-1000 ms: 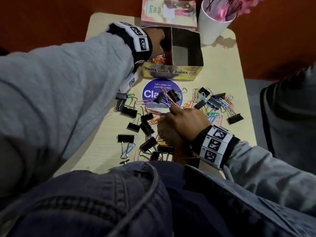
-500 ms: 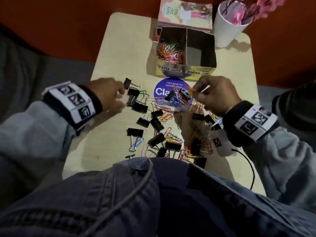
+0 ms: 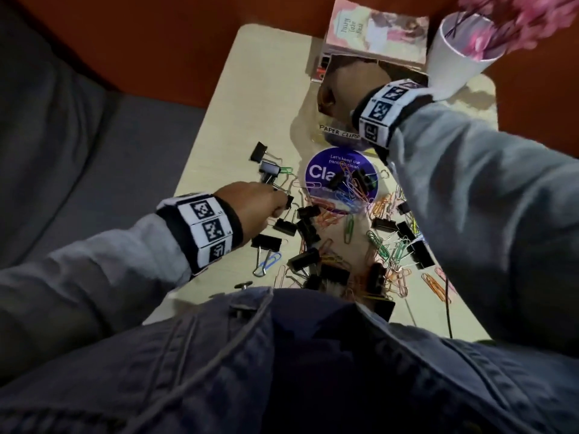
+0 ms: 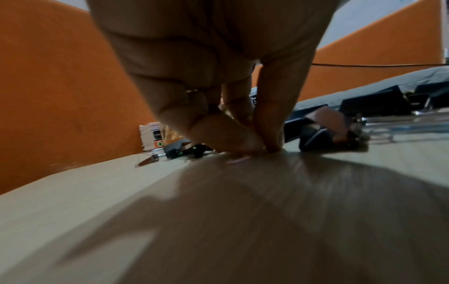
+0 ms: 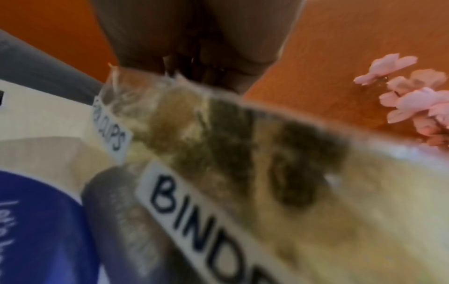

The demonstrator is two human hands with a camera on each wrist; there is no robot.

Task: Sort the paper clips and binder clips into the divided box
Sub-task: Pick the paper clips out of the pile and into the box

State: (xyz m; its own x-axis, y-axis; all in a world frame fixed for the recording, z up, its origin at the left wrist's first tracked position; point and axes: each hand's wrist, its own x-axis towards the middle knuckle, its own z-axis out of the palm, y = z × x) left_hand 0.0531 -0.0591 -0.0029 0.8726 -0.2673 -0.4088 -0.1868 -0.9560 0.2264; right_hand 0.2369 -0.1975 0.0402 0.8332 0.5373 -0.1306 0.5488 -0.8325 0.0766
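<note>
The divided box (image 3: 340,133) stands at the table's far side, with its labelled front wall filling the right wrist view (image 5: 243,144). My right hand (image 3: 344,86) hangs over the paper-clip compartment and its fingers are hidden behind the wall (image 5: 194,48). My left hand (image 3: 282,203) is down on the table at the left of the loose pile. Its thumb and forefinger (image 4: 263,150) pinch a pink paper clip (image 4: 239,159) lying flat on the wood. Black binder clips (image 3: 266,242) and coloured paper clips (image 3: 349,228) lie scattered across the table's near half.
A round purple sticker (image 3: 341,180) lies in front of the box. A book (image 3: 376,29) and a white cup (image 3: 454,67) of pink flowers stand behind it. A thin cable (image 3: 448,308) runs off the right near edge. My denim lap covers the table's front edge.
My right hand has risen from the pile and gone forward over the box. My left hand has moved right and dropped to the table among the clips.
</note>
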